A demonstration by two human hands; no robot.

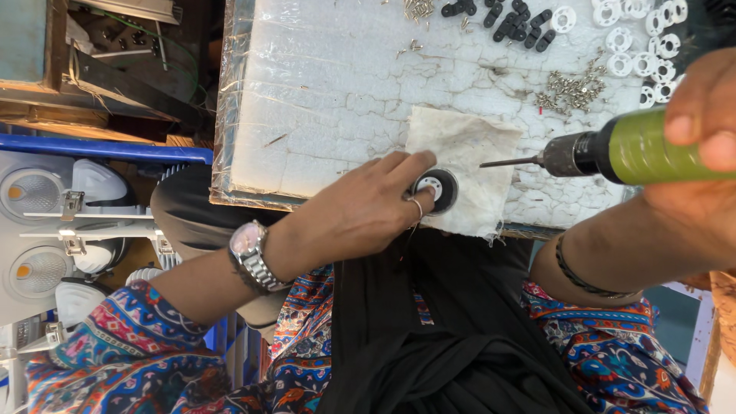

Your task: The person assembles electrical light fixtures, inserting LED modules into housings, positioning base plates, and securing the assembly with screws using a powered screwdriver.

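Left hand is flat on the worktop, fingers pinning a black disc on a white cloth near the front edge. Right hand is wrapped tight round a green driver, bit aimed at the disc, not touching.

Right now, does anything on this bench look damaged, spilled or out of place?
The white table covering is cracked all over, with plastic film peeling at its left edge. The cloth under the black round part is stained, and screws lie in a loose heap.
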